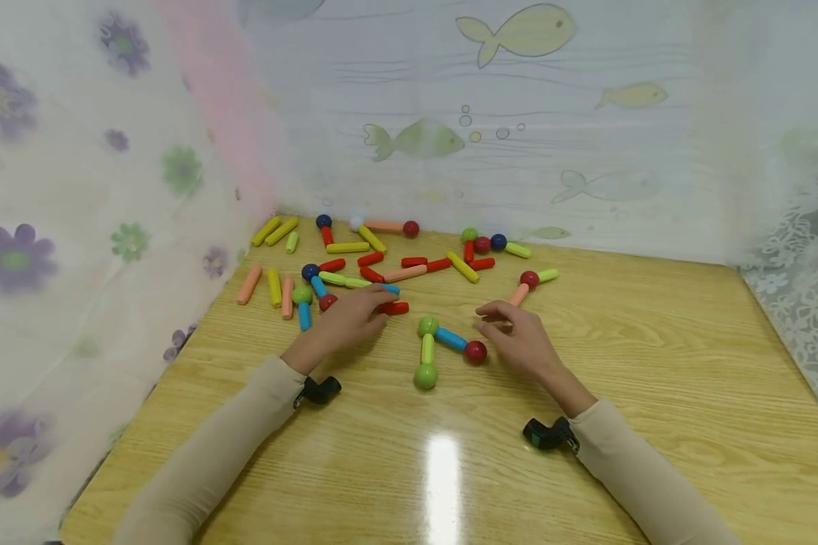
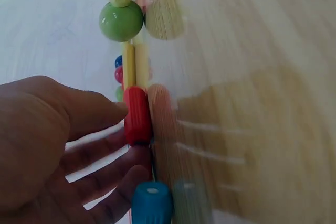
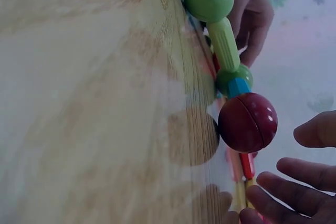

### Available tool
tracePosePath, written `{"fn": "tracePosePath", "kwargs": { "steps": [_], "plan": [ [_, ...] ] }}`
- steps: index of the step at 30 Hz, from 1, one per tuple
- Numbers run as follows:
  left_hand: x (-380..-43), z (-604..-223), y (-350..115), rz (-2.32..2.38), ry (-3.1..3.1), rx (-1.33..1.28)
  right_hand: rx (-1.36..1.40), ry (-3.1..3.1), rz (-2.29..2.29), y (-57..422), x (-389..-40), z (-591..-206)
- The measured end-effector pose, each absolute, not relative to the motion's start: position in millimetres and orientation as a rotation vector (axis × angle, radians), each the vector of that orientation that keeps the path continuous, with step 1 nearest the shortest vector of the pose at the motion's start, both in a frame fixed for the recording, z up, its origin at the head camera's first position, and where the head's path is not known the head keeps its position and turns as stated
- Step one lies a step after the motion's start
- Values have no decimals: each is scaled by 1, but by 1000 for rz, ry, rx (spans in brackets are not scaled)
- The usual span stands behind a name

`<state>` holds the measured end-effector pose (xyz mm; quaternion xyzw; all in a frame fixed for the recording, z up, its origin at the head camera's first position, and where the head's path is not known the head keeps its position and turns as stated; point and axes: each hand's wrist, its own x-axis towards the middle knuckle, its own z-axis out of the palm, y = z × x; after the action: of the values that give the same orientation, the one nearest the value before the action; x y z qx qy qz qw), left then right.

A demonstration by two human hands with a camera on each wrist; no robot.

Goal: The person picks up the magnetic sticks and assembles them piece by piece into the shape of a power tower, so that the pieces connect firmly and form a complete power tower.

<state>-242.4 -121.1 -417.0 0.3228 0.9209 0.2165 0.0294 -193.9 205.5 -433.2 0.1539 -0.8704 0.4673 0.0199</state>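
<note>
With thumb and fingertips my left hand (image 1: 348,318) pinches a red magnetic stick (image 2: 137,116) low at the tabletop. A blue stick (image 2: 152,203) lies close by its lower fingers. My right hand (image 1: 521,341) holds nothing, its fingers loosely bent just right of a crimson ball (image 3: 248,122). That ball ends a blue stick (image 1: 451,338), which joins a green ball (image 1: 428,326). From the same ball a light green stick (image 1: 428,349) runs toward the front, down to a second green ball (image 1: 426,376). This joined piece lies between both hands.
Several loose sticks, including a yellow stick (image 1: 463,267), lie toward the back and left. Behind the right hand is a crimson ball (image 1: 529,280) with two sticks attached. Printed curtains border the wooden table (image 1: 654,341) at the back and sides.
</note>
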Motion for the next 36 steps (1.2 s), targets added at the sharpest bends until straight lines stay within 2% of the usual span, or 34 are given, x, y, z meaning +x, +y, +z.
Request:
{"fn": "tracePosePath", "kwargs": {
  "steps": [6, 12, 21, 36],
  "plan": [
    [-243, -417, -115, 606, 2848, 911, 458, -2712, 1412, 211, -193, -434],
    [-241, -416, -113, 758, 2858, 842, 453, -2711, 1419, 213, -191, -433],
    [-221, -401, -98, 1123, 2742, 965, 436, -2699, 1426, 216, -189, -436],
    [-196, -404, -71, 1117, 2693, 1004, 426, -2705, 1447, 219, -183, -437]
  ]
}}
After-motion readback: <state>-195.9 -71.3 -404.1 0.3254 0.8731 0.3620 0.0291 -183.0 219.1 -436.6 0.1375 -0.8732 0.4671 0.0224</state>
